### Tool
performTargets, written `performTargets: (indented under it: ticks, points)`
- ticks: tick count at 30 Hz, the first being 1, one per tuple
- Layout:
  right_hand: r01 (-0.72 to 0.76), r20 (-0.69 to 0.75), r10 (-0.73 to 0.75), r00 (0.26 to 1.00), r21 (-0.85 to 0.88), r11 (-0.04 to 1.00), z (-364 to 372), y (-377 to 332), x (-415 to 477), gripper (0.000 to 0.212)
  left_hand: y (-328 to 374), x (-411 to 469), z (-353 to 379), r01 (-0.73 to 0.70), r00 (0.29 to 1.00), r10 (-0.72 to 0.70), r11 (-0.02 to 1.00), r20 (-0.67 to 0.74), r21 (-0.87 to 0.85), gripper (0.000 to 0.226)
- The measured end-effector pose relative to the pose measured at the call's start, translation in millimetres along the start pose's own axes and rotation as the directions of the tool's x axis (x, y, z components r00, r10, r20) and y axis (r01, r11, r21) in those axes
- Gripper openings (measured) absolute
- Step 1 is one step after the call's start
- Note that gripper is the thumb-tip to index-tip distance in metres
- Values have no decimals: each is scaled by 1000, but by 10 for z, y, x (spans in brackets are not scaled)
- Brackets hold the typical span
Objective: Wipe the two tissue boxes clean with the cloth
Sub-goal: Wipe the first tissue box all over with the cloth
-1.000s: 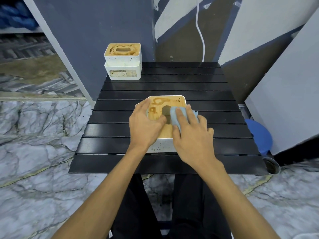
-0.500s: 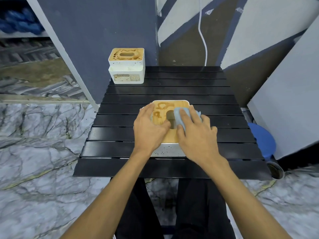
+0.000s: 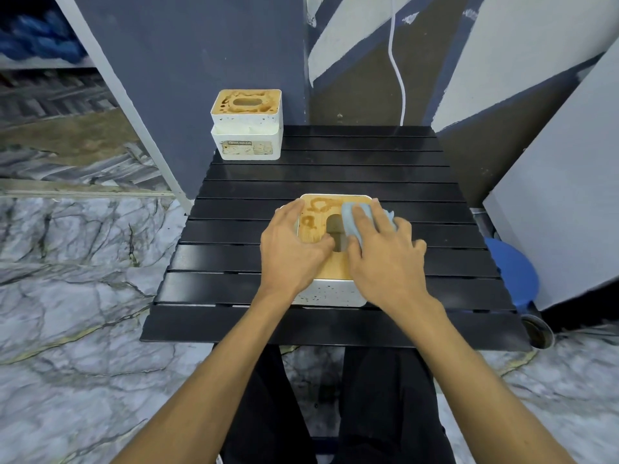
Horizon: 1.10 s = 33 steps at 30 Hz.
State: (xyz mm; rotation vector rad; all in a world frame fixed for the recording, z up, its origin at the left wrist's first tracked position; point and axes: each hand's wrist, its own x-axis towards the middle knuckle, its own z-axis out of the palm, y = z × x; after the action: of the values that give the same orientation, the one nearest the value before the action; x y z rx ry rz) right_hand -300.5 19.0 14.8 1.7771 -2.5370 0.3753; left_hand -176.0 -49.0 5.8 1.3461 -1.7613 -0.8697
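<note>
Right hand (image 3: 385,262) flat on cloth (image 3: 350,217) atop near tissue box (image 3: 315,226); left hand (image 3: 291,252) clasped round its edge.

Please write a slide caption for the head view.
Right hand presses blue cloth on near tissue box; left hand holds it.

Table (image 3: 335,182) stands directly before the person, its far edge at the wall (image 3: 201,61). Far tissue box (image 3: 246,128) sits on the table's far left corner, close before the wall; contact cannot be confirmed. Near tissue box (image 3: 330,293) sits on the table's near half, about centre, well apart from the other. Cloth (image 3: 351,216) lies on the right part of its top, under the right hand (image 3: 385,259). Left hand (image 3: 291,252) holds the box's left side, thumb on top. Cable (image 3: 400,78) hangs down behind the far edge, right of centre.
</note>
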Motion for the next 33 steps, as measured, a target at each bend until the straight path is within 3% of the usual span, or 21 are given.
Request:
performTargets:
  ticks: [6, 13, 20, 28, 33]
  points:
    - [-28, 55, 27, 998, 27, 999, 42, -22, 512, 49, 4, 1, -14, -1, 1000, 1, 1000, 9, 9, 79]
    - [27, 24, -27, 999, -13, 1000, -43, 62, -23, 48, 28, -1, -6, 16, 1000, -16, 1000, -1, -23, 81]
    - [-16, 71, 14, 997, 26, 1000, 16, 18, 540, 48, 32, -10, -29, 21, 1000, -21, 1000, 10, 8, 82]
    - [20, 32, -21, 999, 13, 1000, -62, 116, -25, 48, 59, -15, -20, 26, 999, -25, 999, 20, -27, 79]
    - [-24, 58, 22, 998, 28, 999, -30, 76, 281, 50, 32, -18, -14, 9, 1000, -9, 1000, 26, -8, 73]
